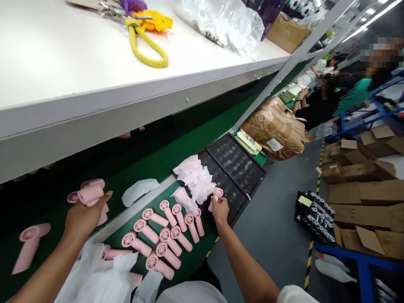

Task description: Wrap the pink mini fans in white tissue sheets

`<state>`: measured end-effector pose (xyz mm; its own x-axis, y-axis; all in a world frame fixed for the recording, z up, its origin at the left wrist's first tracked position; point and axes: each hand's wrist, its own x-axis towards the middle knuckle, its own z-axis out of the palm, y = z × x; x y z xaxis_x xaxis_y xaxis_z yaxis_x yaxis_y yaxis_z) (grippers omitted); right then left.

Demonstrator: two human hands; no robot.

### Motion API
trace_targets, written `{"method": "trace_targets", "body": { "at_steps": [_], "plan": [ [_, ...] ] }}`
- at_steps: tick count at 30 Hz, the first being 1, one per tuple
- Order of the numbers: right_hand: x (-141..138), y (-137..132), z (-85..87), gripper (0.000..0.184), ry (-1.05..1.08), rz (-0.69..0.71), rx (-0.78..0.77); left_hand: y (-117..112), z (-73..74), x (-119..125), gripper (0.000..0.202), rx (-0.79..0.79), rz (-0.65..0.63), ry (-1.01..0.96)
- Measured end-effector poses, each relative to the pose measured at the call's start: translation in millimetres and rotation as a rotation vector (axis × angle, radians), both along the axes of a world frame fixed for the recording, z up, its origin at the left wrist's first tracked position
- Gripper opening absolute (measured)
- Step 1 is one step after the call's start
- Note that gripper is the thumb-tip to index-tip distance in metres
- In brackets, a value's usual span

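My left hand [80,216] is closed around pink handheld fans [91,194], a small bunch of them, over the dark green belt. At the edge of the black tray [232,164], my right hand [220,209] grips a single pink handheld fan [217,192] by its handle. Between the hands, several bare pink fans [167,248] lie in rough rows on the green bench. White-wrapped fans [195,179] are heaped on the near left end of the tray. One more fan [30,246] lies on the belt at far left.
White sleeves [94,277] pile up at the bench's front left, and one sleeve [140,190] rests by the metal rail. A white shelf [78,59] overhangs the belt. Beyond the tray stand a brown wrapped package [276,126] and co-workers; cartons [362,189] line the right.
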<state>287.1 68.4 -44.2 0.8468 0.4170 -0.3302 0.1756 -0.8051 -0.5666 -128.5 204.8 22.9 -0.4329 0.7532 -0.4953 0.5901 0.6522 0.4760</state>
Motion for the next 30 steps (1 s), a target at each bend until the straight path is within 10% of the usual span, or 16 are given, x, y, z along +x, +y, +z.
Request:
{"method": "trace_targets", "body": {
  "at_steps": [7,13,19,23,30],
  "plan": [
    [-76.4,17.5,31.3,0.032,0.095,0.476,0.088,-87.1,41.4,-29.6,0.055,0.074,0.233,-0.252],
    [-193.4,133.3,11.9,0.031,0.162,1.123,0.034,-149.7,61.1,-51.6,0.063,0.104,0.370,-0.297],
    [-214.0,192.3,4.4,0.025,0.112,1.278,-0.165,-206.1,74.8,-56.1,0.064,0.080,0.451,-0.393],
    [-190.9,159.4,25.5,0.018,0.099,1.241,-0.130,-229.1,57.0,-46.0,0.059,0.119,0.496,-0.567],
    [-185.2,12.4,46.2,0.021,0.441,1.139,-0.125,-225.8,24.7,25.3,0.049,0.030,0.374,-0.803]
  ]
}}
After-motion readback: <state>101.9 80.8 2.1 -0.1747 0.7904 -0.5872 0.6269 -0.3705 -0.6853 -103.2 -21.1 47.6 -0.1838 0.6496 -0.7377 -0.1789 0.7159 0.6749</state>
